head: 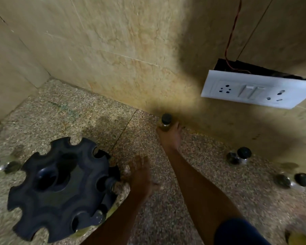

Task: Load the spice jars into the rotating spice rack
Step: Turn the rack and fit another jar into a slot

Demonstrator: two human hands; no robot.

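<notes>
A home kitchen corner: a speckled stone worktop [210,174] meets beige marbled wall tiles [113,50], a white socket-and-switch plate [254,90] at upper right.

The speckled stone table [88,117] has a wide bare patch in the middle, between the round black plastic spice rack [60,190] and the beige marble wall [113,50]. A hand could pass there.

The rack fills the near left side. Two small black-capped jars [239,155] stand close together by the wall on the right, and two more black-capped jars [293,180] stand further right. The bare strip between those pairs is narrow.

A white plastic switch plate [258,89] sticks out from the wall above the right side. A thin red wire [232,32] hangs down to it.
</notes>
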